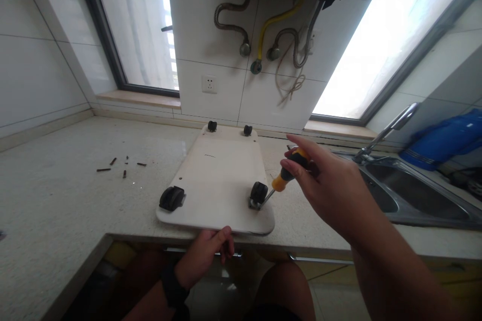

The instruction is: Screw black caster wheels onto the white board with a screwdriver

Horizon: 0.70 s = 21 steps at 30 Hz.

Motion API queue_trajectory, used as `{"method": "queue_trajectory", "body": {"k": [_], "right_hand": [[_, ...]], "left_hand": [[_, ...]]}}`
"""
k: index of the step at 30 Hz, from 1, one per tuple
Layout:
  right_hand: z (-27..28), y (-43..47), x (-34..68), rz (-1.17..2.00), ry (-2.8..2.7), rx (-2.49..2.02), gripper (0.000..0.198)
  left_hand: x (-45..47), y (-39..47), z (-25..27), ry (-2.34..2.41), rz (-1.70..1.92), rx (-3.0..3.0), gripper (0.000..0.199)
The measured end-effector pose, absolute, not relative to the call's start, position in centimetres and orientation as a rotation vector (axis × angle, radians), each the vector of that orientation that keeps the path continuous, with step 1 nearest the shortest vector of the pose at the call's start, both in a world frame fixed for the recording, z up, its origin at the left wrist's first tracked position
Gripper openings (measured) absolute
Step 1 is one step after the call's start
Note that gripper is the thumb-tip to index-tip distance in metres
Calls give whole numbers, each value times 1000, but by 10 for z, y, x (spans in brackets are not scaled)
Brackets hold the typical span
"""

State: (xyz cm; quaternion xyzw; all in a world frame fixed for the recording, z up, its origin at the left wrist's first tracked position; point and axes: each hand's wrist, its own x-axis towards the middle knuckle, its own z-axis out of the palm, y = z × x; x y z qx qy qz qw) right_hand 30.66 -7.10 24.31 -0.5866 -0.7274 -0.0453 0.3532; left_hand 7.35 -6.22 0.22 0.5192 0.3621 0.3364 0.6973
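A white board [222, 170] with rounded corners lies on the counter, bearing black caster wheels [172, 198] near its corners. My right hand [324, 175] is closed around the yellow and black handle of a screwdriver [288, 169]. The screwdriver slants down to the left, its tip at the metal base of the near right caster [258, 193]; how the tip sits there is too small to tell. My left hand [211, 248] is at the board's front edge, thumb against it and fingers curled below. A dark band circles the left wrist.
Several loose screws [124, 174] lie scattered on the speckled counter [131, 210] left of the board. To the right is a steel sink [406, 180] with a faucet [391, 128] and a blue bag-like thing [440, 135]. Hoses [276, 20] hang on the wall behind.
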Motion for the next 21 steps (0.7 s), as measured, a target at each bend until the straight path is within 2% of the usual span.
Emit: {"method": "queue_trajectory", "body": {"k": [4, 7, 11, 18, 21], "right_hand": [[252, -68, 327, 292, -2183, -1204, 62], [256, -65, 334, 469, -2260, -1103, 54], [250, -66, 326, 340, -2103, -1245, 36], [239, -76, 303, -62, -1838, -1524, 37], [239, -79, 300, -134, -1844, -1534, 40]], "left_hand": [[74, -61, 4, 813, 745, 1168, 75], [74, -62, 5, 806, 744, 1150, 75], [75, -64, 7, 801, 763, 1152, 74], [76, -64, 7, 812, 776, 1137, 75], [76, -65, 9, 829, 776, 1145, 75]]}}
